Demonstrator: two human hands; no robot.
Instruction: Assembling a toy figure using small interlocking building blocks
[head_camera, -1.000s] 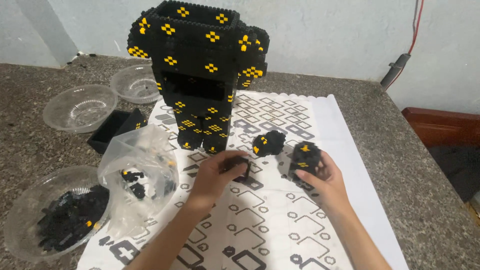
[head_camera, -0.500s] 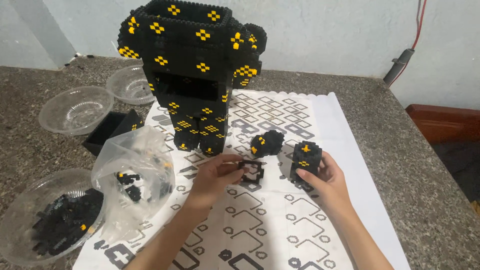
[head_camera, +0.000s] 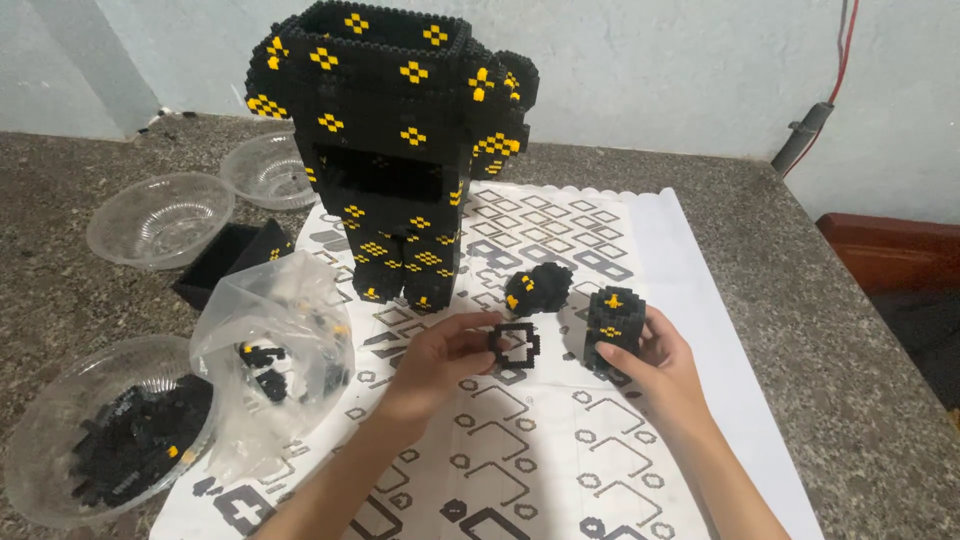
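A tall black block figure (head_camera: 395, 150) with yellow cross marks stands on a white patterned mat (head_camera: 560, 440). My left hand (head_camera: 445, 355) pinches a small black square ring of blocks (head_camera: 515, 345) just above the mat. My right hand (head_camera: 655, 365) grips a black block cylinder (head_camera: 613, 325) with yellow marks, standing upright on the mat. Behind them lies a rounded black block piece (head_camera: 538, 288) with yellow dots, untouched.
A clear plastic bag (head_camera: 275, 350) with a few black blocks sits left of my left arm. A clear bowl (head_camera: 95, 430) holds many loose black blocks. Two more clear bowls (head_camera: 160, 220) and a black tray (head_camera: 225, 262) lie at the back left on the stone counter.
My left hand has lifted the black square ring off the mat and holds it out toward the cylinder. The right hand stays on the cylinder. The camera has tilted slightly.
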